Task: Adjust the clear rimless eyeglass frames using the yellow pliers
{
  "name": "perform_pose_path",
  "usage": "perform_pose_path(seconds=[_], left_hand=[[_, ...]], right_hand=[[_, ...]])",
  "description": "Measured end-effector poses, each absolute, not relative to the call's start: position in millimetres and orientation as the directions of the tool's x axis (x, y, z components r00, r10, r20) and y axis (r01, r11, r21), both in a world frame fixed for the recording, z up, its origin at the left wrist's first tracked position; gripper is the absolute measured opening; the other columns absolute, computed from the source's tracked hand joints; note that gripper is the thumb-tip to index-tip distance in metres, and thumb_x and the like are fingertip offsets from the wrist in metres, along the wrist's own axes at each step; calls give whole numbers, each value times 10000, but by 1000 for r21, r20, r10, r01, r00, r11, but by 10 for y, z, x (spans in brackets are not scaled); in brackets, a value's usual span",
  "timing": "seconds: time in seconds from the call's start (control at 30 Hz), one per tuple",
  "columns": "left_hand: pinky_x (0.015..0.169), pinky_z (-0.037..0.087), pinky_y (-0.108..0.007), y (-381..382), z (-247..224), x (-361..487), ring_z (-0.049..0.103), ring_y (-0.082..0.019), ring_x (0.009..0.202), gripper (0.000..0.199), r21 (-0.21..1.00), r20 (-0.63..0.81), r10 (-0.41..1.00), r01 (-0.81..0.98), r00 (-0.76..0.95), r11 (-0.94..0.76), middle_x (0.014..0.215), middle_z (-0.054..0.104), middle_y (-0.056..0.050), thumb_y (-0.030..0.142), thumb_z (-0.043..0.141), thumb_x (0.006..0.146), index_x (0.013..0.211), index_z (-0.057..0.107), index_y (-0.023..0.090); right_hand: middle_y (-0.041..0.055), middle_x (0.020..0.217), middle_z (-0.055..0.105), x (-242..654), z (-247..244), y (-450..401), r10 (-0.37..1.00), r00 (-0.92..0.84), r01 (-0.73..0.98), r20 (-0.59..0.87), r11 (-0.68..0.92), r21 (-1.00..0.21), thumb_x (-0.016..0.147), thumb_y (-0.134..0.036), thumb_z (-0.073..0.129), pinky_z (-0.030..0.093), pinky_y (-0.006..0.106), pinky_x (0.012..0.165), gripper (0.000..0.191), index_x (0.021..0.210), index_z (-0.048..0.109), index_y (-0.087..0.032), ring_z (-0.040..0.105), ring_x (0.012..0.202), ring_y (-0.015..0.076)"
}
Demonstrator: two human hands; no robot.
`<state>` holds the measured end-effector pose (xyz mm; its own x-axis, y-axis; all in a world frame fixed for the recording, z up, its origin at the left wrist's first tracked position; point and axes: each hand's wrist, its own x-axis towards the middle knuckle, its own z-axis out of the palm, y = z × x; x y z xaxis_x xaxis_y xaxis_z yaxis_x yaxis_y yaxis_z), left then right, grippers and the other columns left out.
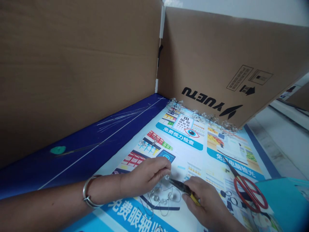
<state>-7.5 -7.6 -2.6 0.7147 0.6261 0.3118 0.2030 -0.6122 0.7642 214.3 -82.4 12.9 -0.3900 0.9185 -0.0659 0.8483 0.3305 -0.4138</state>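
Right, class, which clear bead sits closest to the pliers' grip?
The topmost bead, at the tip of the yellow-handled pliers; the others lie lower on the wire.

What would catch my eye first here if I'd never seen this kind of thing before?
The tall brown cardboard panels at the back dominate, with YUETU printed upside down. At bottom centre, the right hand grips yellow-handled pliers beside a tangle of clear beads on thin wire, close to the left hand, which has a metal bangle at its wrist. Off to the right lie red-handled scissors.
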Motion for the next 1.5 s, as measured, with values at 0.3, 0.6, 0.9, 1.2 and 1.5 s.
perform_pose_path(seconds=[0.3,0.6,0.9,1.2,1.5], left_hand=[[641,380,-236,-78,-22,-73,478,-137,700,197,754,316,624,209,715,-622,784,534,-32,241,330,929,843,490,166],[644,387,-237,-78,-30,-75,482,-136,701,191,752,326,628,208,707,-625,784,534,-28,225,329,928,844,490,164],[638,386,-242,-82,-50,-71,478,-137,696,184,752,344,621,189,704,-631,782,529,-30,215,331,923,838,486,162],[639,387,-239,-82,-51,-74,483,-136,701,177,755,333,626,198,705,-625,791,534,-28,225,336,926,852,486,167],[637,396,-241,-78,-74,-84,493,-136,701,161,761,373,633,166,679,-627,796,542,-31,225,355,923,866,494,168]], right_hand=[[23,807,566,2143,127,-823,918,-383,851,-102,307,-425,807,-246,470,374,278,653,96,864,542,-218,518,756,174],[19,800,563,2137,137,-824,919,-374,862,-126,294,-414,830,-269,442,344,266,647,111,840,535,-211,509,753,162],[2,771,554,2135,98,-806,918,-372,865,-139,288,-411,854,-276,398,321,251,608,134,787,496,-214,505,698,142],[-9,772,563,2144,145,-807,916,-358,856,-183,243,-456,852,-298,418,316,242,605,137,772,497,-218,510,709,134],[-11,767,560,2171,217,-810,911,-334,850,-241,180,-495,835,-278,432,327,241,602,113,776,509,-221,504,700,133]])
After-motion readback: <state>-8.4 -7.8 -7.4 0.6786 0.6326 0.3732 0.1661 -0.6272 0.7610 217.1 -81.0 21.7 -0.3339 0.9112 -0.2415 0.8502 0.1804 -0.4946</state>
